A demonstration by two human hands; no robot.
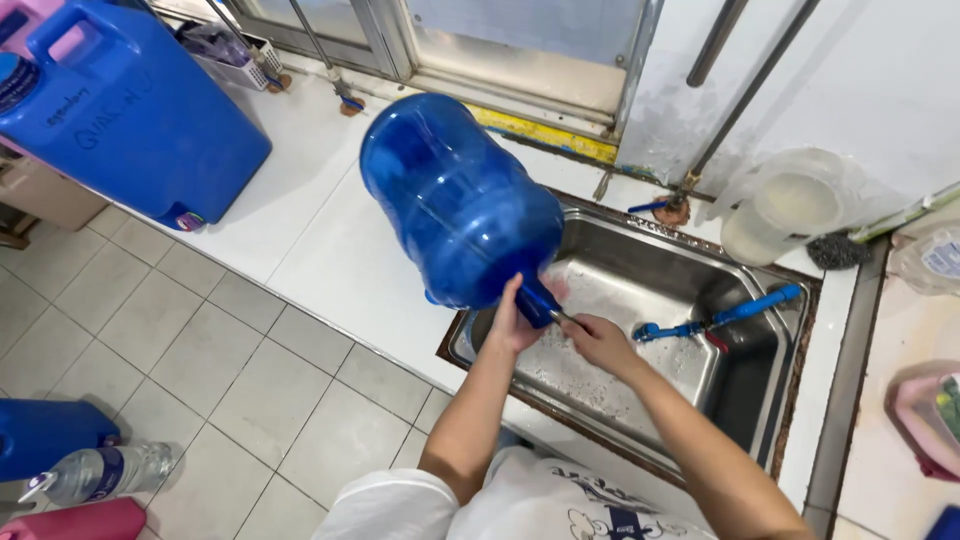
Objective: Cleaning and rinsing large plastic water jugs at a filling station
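Observation:
A large round translucent blue water jug (455,200) is tipped on its side, its neck pointing down over the left end of a steel sink (745,275). My left hand (515,318) grips the jug's neck from below. My right hand (598,340) is closed on a thin handle that runs into the jug's mouth; the part inside is hidden. A blue-handled brush (720,318) lies in the wet sink basin to the right of my hands.
A blue rectangular water container with a spout (120,110) stands on the white counter at the left. A translucent plastic pitcher (790,205) and a dark scouring pad (838,250) sit behind the sink. On the tiled floor lie a plastic bottle (100,472) and other containers.

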